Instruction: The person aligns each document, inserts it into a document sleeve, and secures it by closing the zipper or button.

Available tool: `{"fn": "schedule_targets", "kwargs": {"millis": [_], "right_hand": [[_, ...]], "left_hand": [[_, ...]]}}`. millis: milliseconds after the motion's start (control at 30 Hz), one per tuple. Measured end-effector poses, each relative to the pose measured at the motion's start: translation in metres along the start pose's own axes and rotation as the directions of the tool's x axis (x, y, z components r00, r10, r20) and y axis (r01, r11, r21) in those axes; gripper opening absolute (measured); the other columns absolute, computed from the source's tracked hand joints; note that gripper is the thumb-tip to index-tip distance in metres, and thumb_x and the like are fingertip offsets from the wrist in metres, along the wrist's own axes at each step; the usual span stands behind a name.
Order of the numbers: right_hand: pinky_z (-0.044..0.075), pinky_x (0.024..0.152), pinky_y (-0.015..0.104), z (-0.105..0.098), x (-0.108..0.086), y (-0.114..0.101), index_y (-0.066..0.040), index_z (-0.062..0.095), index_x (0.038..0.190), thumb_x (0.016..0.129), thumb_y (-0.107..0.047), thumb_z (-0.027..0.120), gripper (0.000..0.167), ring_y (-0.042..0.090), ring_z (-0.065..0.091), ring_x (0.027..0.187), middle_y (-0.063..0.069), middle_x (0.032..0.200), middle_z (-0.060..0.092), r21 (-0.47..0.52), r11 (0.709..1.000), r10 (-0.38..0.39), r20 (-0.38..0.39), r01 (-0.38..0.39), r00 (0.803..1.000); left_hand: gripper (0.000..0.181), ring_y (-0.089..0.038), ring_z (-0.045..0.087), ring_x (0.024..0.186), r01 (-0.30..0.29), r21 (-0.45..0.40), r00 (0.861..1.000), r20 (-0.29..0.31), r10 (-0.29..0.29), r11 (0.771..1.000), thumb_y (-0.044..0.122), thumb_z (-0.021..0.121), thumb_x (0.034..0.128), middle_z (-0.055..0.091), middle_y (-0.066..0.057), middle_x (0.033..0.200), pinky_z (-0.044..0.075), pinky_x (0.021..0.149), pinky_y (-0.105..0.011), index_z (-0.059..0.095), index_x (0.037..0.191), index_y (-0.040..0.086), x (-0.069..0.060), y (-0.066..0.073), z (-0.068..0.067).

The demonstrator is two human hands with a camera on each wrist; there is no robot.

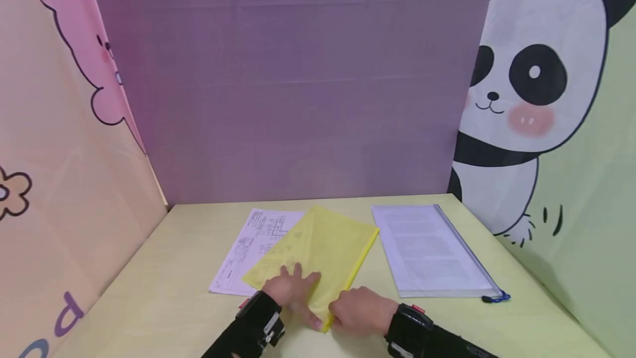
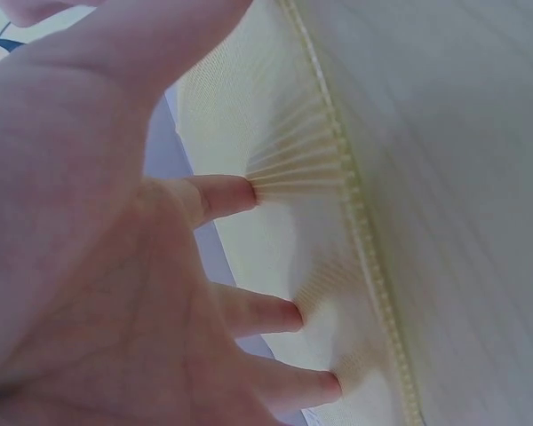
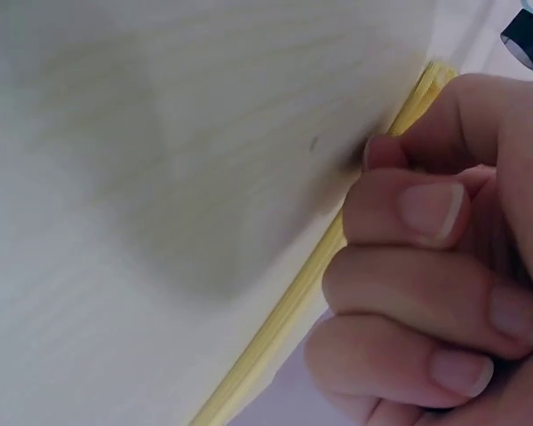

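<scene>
A yellow mesh zip pouch (image 1: 330,247) lies slanted on the table, its zipper edge running along the right side. My left hand (image 1: 294,289) presses on its near part with spread fingers; in the left wrist view the fingertips (image 2: 315,383) dent and wrinkle the mesh beside the zipper (image 2: 360,209). At the pouch's near right corner my right hand (image 1: 365,309) has its fingers curled, and thumb and index finger pinch the zipper edge (image 3: 280,319). Whether a zipper pull sits between them is hidden. A printed sheet (image 1: 243,247) lies partly under the pouch.
To the right lies a clear zip pouch (image 1: 434,253) holding a printed document, with a dark blue pull cord (image 1: 497,297) at its near right corner. A purple panel (image 1: 298,82) stands behind the pale table (image 1: 164,275), with printed cloth walls on both sides.
</scene>
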State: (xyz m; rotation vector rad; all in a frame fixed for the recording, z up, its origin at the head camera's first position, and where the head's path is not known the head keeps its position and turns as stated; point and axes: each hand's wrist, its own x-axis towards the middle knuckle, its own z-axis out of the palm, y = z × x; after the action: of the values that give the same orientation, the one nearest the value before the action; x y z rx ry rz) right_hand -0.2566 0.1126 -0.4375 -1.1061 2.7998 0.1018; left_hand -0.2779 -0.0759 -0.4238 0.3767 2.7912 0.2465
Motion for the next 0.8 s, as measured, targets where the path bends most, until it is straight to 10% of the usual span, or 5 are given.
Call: {"fn": "schedule_targets", "kwargs": {"millis": [800], "right_hand": [[0.038,0.053,0.028,0.0009,-0.0012,0.0042,-0.02,0.059,0.077,0.093,-0.028,0.067,0.02,0.011,0.043,0.054,-0.008,0.063,0.045,-0.012,1.0,0.005,-0.046,-0.006,0.999]], "left_hand": [[0.106,-0.055,0.024,0.145,-0.003,-0.008,1.0,0.008,0.003,1.0,0.061,0.09,0.0622,0.03,-0.022,0.162,0.031,0.104,-0.078,0.045,0.153,0.029,0.0022,-0.0007,0.0]]}}
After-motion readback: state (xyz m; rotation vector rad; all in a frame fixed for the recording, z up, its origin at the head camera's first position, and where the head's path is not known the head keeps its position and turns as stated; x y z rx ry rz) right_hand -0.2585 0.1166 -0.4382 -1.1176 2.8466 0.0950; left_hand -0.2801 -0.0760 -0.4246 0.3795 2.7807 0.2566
